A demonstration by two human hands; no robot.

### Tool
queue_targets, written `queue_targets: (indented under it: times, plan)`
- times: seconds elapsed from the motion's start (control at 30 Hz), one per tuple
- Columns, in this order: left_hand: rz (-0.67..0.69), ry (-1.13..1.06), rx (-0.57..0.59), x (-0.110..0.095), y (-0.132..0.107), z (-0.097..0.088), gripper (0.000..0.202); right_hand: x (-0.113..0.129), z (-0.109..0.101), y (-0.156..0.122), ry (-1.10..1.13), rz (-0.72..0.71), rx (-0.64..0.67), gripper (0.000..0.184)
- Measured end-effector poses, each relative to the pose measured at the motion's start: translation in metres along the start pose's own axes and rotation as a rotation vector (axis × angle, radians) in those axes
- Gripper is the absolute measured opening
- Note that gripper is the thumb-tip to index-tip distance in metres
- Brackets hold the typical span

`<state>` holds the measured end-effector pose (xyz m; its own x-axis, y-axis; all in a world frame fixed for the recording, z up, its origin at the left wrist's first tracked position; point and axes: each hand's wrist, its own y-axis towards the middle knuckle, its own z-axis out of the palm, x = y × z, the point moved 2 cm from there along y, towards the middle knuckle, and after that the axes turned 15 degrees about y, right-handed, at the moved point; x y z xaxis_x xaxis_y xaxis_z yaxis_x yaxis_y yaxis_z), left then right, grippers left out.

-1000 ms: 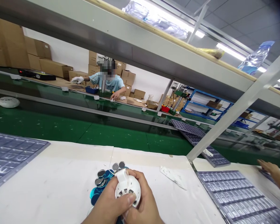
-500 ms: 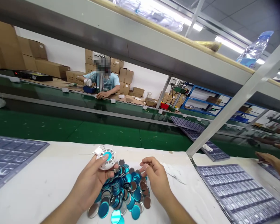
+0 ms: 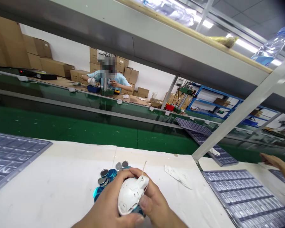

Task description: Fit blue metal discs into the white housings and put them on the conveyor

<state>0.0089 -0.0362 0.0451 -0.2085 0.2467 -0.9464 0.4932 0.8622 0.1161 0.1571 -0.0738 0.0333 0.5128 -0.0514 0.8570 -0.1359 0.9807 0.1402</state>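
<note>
Between my two hands is a white round plastic housing [image 3: 130, 193] with slots and a short neck, its smooth back turned up. A thin pale wire rises from the neck. My left hand [image 3: 106, 201] wraps around its left side and lower edge. My right hand [image 3: 155, 202] grips it from the right, thumb against its lower right edge. Under and behind my hands lies a pile of round metal discs [image 3: 111, 173], some silver and some covered in shiny blue; most of the pile is hidden by my hands.
A clear compartment tray [image 3: 16, 155] lies at left, another tray [image 3: 244, 193] at right. A white scrap [image 3: 178, 176] lies beyond my right hand. Behind runs a green conveyor [image 3: 109, 133]; a slanted post [image 3: 239, 109] stands at right. A co-worker [image 3: 120, 80] sits across; another person's hand [image 3: 273, 160] is far right.
The housing has moved right and down and been turned over, hiding its vented side with the blue disc. My right hand has come from the pile onto the housing.
</note>
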Motion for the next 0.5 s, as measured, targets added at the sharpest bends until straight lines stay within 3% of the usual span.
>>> queue_targets:
  times: [0.1,0.23,0.33,0.5]
  plan:
    - [0.01,-0.01,-0.01,0.001,-0.001,0.001,0.067,-0.008,0.004,0.002,0.126,-0.024,-0.081,0.063]
    - [0.077,0.118,-0.109,-0.002,-0.003,0.005,0.052,-0.015,0.01,0.005,0.282,0.016,-0.139,0.056]
    - [0.12,0.268,-0.12,0.001,-0.007,0.015,0.053,-0.016,0.019,0.006,0.401,0.02,-0.129,0.052]
    - [0.16,0.423,-0.188,0.031,-0.015,0.036,0.057,-0.017,0.029,0.002,0.375,-0.013,-0.279,0.037]
